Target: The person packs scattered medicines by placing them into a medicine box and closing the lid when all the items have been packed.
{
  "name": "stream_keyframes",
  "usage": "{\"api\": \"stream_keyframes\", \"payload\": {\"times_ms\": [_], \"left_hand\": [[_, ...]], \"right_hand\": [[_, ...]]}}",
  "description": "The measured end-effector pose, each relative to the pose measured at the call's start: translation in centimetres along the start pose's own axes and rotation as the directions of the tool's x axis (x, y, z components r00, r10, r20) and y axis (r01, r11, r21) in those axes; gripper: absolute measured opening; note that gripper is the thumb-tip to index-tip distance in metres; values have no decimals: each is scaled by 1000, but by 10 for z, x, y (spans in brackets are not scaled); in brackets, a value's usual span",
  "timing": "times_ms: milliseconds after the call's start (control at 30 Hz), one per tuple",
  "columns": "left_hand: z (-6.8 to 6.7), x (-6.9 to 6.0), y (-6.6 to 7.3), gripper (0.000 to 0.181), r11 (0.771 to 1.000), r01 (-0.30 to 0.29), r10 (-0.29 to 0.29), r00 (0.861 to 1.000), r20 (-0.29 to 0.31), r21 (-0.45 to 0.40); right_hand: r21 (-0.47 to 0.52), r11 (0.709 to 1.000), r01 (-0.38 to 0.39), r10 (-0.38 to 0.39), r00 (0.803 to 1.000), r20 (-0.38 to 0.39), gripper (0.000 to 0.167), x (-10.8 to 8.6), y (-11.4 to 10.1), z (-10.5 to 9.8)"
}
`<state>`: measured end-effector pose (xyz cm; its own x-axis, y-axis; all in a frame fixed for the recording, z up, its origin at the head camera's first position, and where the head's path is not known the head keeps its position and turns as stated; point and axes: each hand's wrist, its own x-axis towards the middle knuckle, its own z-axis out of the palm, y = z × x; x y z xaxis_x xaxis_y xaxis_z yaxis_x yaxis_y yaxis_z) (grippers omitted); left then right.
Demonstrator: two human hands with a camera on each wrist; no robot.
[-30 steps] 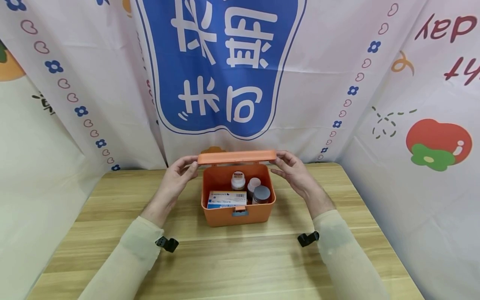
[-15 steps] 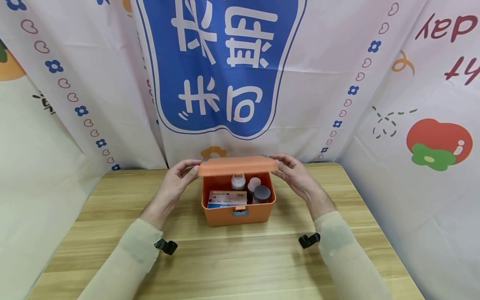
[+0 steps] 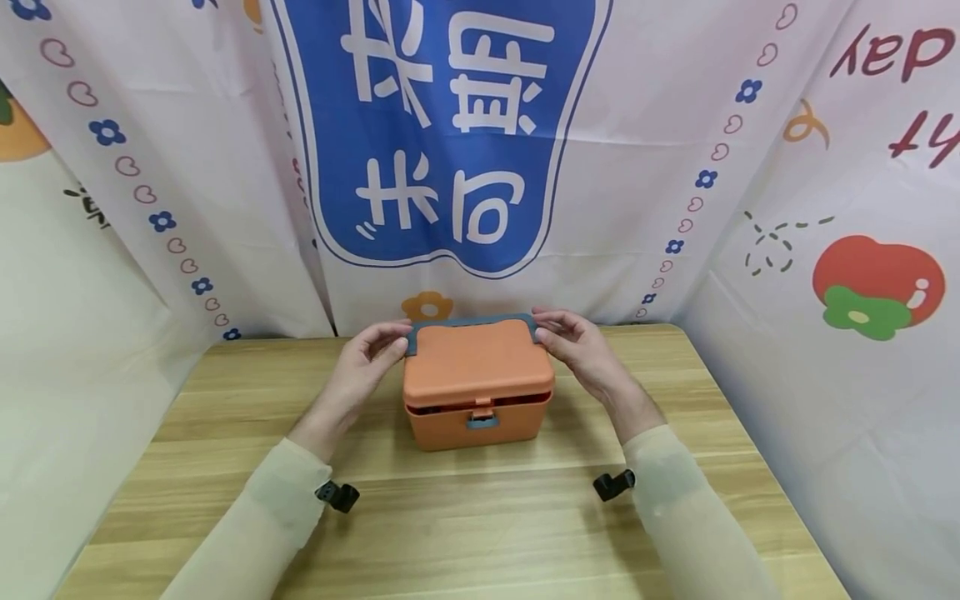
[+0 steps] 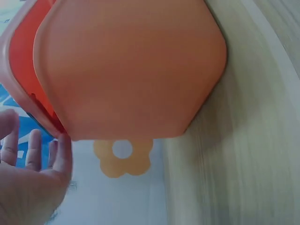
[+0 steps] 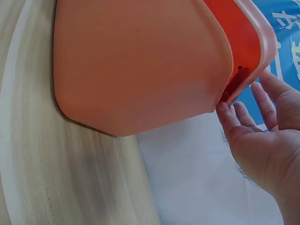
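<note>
An orange lidded box (image 3: 476, 425) sits on the wooden table in the head view. Its lid (image 3: 480, 362) is nearly down, with a narrow gap along the front. A blue-grey handle (image 3: 472, 320) runs along the lid's back edge, and a blue-grey latch (image 3: 482, 422) hangs at the front. At the handle's left corner is my left hand (image 3: 367, 358), fingers loosely extended. My right hand (image 3: 581, 350) is at the right corner in like manner. Both wrist views show fingertips touching near the box's rear corners. The box's contents are hidden.
The wooden table (image 3: 480, 525) extends around the box. Close behind stands a white printed cloth (image 3: 615, 208) with a blue panel. More printed cloth hangs at both sides. A small black device (image 3: 337, 496) is worn at the left wrist, another (image 3: 615, 485) at the right.
The lid has swung forward and down, covering the white bottles, grey-capped jar and medicine cartons seen inside before. Both hands have moved slightly inward, from the lid's edges to the handle's corners.
</note>
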<state>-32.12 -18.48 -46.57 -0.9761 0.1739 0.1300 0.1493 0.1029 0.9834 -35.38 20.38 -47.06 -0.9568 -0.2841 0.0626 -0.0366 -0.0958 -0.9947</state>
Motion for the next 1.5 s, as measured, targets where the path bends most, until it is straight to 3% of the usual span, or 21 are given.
{"api": "stream_keyframes", "payload": {"times_ms": [200,433,633,800,967,1233,1333,1500], "left_hand": [[-4,-4,-1,44,999,22,-20,999,39,-36],[-6,-4,-6,47,994,-7,10,1000,27,-107],[-2,-2,-11,44,988,-37,37,999,-3,-148],[-5,-6,-10,44,995,-22,24,1000,16,-96],[-7,-8,-9,45,1000,-24,25,998,61,-19],[-12,-9,-6,45,995,-46,35,992,117,91],[-15,-12,-5,47,978,-102,66,979,194,183],[-17,-16,-5,71,910,-223,90,929,358,350]], "right_hand": [[44,999,-10,9,1000,5,31,-1,0,-5],[94,994,63,-68,996,59,34,-1,8,-12],[19,994,106,-107,993,57,32,3,11,-6],[-94,992,85,-81,996,46,38,0,9,-4],[-222,971,85,-68,994,81,48,-3,7,-3],[-310,945,102,-66,990,124,46,-7,2,-5],[-367,922,125,-60,981,183,49,-10,-1,-6],[-471,868,161,-2,947,320,73,-16,-4,-10]]}}
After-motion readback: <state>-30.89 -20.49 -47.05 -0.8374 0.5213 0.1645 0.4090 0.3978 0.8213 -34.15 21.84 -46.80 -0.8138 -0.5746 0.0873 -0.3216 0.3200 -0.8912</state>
